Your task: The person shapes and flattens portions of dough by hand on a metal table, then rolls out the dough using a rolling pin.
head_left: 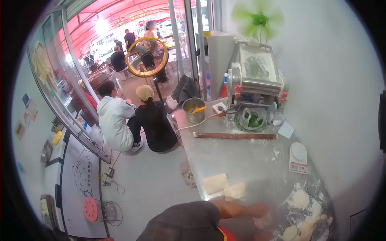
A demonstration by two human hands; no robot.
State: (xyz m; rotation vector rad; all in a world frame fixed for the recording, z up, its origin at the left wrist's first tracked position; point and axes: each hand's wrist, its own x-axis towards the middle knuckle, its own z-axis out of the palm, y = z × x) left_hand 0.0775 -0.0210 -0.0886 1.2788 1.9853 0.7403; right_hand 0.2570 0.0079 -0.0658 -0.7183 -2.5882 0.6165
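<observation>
My left hand (259,211) reaches across the metal table (241,160) from a dark sleeve, its fingers smeared by motion. A small pale piece (263,221) shows just below it, too blurred to name. What may be my right hand is only a blurred patch at the bottom edge, its fingers hidden. Left of my forearm lie a flat dough sheet (216,184) and a second dough sheet (235,191), touching or slightly overlapping. To the right are a flour heap (299,199), a round dough piece (289,233) and a larger dough lump (308,227).
A long wooden rod (235,136) crosses the table, near a white scale (298,154). Behind stand a pot (194,114), a bag of greens (253,119) and a roller machine (257,78). Two people crouch or sit left of the table, near a standing fan (147,58). A stool (90,209) stands lower left.
</observation>
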